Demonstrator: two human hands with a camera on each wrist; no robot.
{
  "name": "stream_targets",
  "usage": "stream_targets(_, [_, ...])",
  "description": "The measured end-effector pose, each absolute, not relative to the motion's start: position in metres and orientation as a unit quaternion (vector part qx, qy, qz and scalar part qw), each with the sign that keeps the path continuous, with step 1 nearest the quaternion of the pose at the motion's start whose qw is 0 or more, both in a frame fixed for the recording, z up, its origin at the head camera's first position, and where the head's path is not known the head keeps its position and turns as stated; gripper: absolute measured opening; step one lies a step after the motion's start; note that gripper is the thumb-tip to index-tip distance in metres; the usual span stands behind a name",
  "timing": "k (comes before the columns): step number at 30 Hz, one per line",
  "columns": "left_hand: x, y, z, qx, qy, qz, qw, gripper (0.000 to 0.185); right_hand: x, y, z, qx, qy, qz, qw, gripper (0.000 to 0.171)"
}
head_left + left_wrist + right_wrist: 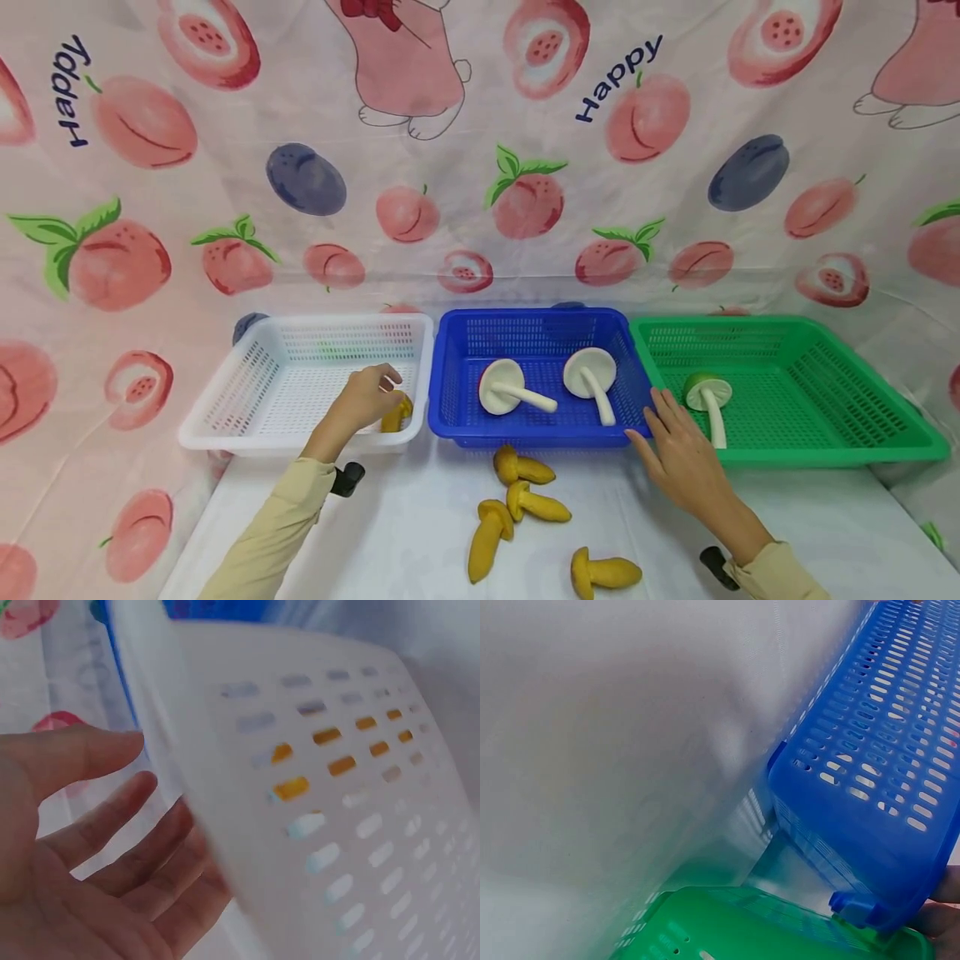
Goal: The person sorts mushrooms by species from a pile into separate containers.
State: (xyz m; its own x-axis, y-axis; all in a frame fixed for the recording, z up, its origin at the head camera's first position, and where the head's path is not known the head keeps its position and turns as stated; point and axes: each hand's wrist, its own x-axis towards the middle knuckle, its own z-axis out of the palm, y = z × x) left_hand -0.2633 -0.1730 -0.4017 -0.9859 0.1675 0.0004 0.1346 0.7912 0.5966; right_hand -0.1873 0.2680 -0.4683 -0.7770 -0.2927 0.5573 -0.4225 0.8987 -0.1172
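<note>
On the white tabletop [420,533] three perforated plastic baskets stand side by side along the far edge, against a cloth backdrop printed with peaches and plums [480,167]. The white perforated plastic basket [255,400] is at the left, the blue perforated plastic basket [525,329] in the middle and the green perforated plastic basket [825,392] at the right.

The left hand [367,398] reaches over the near rim of the white basket, at its near right corner, with a yellow toy mushroom [397,414] just under its fingers. The head view suggests the fingers curl over it, but whether the grip truly closes on the mushroom I cannot tell; in the left wrist view the hand [90,847] shows loosely spread fingers beside the basket wall [315,787], with yellow glimpsed through the slots.

The right hand [678,454] lies with straight, relaxed fingers against the near right corner of the blue basket, where it meets the green one; its grip is wide and holds nothing.

Two white toy mushrooms [510,390] lie in the blue basket, caps to the far side. One green-capped toy mushroom with a white stem [708,396] lies in the green basket, near its left wall. Four loose yellow toy mushrooms [525,500] lie on the tabletop between the two forearms, near the blue basket.
</note>
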Motion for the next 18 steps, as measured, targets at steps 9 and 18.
stream_targets(9, [-0.226,-0.159,-0.389,0.098,0.927,0.360,-0.038,0.022,-0.187,0.267,-0.468,0.186,-0.936,0.118,0.273,0.050])
stream_targets(18, [-0.191,-0.150,-0.392,0.119,0.907,0.399,-0.065,0.018,-0.188,0.268,-0.470,0.190,-0.935,0.114,0.277,0.049])
